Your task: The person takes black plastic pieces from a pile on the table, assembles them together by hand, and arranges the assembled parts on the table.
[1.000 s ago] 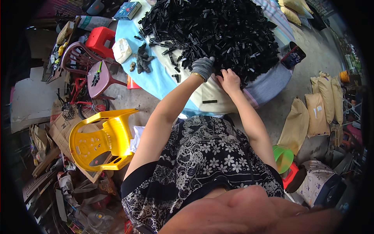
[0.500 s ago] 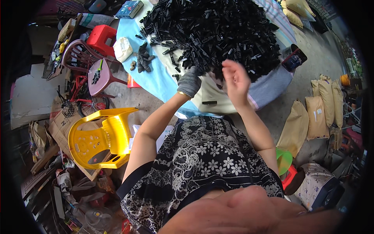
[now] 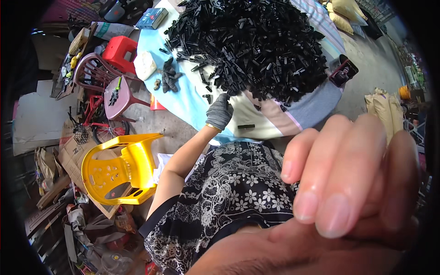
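My left hand (image 3: 219, 114), in a grey knit glove, is at the near edge of a heap of small black plastic pieces (image 3: 256, 50) on the cloth-covered table. Its fingers are curled closed; whatever they hold, if anything, is hidden. My right hand (image 3: 339, 174), bare, is raised large and close in front of the view, away from the heap. Its fingers are loosely bent and apart, with nothing visible in them. One loose black piece (image 3: 246, 126) lies on the pale cloth (image 3: 256, 114) near me.
Dark gloves (image 3: 169, 75), a white bag (image 3: 145, 65) and a blue box (image 3: 151, 19) lie on the table's left side. A phone (image 3: 343, 73) stands at its right edge. A yellow chair (image 3: 110, 172) and a pink chair (image 3: 120, 98) stand to the left, paper sacks (image 3: 385, 110) to the right.
My right hand has risen from beside the heap to close in front of the view. My left hand has drawn back slightly towards me.
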The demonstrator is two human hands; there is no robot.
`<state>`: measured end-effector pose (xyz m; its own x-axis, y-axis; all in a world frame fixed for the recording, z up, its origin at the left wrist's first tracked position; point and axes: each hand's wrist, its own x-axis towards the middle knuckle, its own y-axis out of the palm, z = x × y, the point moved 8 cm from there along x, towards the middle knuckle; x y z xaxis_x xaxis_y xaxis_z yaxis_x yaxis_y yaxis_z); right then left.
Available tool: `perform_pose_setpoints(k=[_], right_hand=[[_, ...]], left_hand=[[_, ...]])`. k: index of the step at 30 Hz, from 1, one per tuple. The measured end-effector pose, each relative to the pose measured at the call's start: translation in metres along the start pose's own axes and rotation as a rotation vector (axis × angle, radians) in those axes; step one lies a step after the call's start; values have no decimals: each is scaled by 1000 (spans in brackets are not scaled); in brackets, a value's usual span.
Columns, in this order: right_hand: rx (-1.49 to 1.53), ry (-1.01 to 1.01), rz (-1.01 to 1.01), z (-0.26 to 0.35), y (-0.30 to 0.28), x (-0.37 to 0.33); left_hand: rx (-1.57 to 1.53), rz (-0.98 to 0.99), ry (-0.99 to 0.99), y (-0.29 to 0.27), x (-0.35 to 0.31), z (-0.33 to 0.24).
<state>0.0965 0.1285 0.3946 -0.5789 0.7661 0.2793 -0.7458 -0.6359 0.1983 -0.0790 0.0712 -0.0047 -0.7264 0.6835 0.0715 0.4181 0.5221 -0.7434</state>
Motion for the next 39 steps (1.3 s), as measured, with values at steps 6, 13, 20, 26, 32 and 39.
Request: perform_pose_setpoints(k=[6, 13, 20, 26, 32, 39], right_hand=[[306, -218, -358, 4, -13, -20], [162, -773, 155, -63, -28, -42], [-868, -323, 565, -347, -87, -18], [-1105, -188, 512, -396, -97, -22], [-1225, -139, 575, -424, -92, -34], [-927, -103, 501, -428, -75, -43]], left_hand=[[-8, 33, -8, 4, 8, 11], [-73, 37, -81, 5, 4, 22], [-83, 85, 83, 9, 9, 20], [271, 260, 126, 24, 3, 6], [264, 294, 126, 34, 2, 18], [-212, 357, -76, 35, -7, 26]])
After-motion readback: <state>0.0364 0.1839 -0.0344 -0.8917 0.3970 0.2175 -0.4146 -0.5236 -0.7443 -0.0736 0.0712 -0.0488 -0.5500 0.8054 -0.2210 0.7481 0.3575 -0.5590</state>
